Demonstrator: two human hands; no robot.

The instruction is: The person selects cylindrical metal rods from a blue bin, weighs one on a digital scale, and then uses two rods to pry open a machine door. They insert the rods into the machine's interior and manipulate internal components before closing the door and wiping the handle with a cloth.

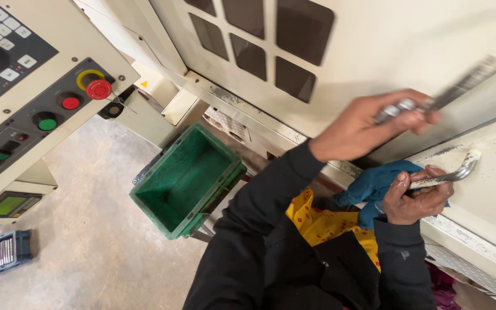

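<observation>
Head view: green crate (188, 181) beside control panel (35, 86).

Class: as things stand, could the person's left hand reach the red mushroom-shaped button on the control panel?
Probably not at once: the left hand is closed around a metal tool on the far side of the scene from the red button. Nothing blocks the way, but the hand is occupied.

— We get even, soft daylight; no hard shadows on the floor (87, 172) at lower left.

— We see motion blur on the raised hand (368, 123) at upper right; the control panel (30, 86) stays sharp.
</observation>
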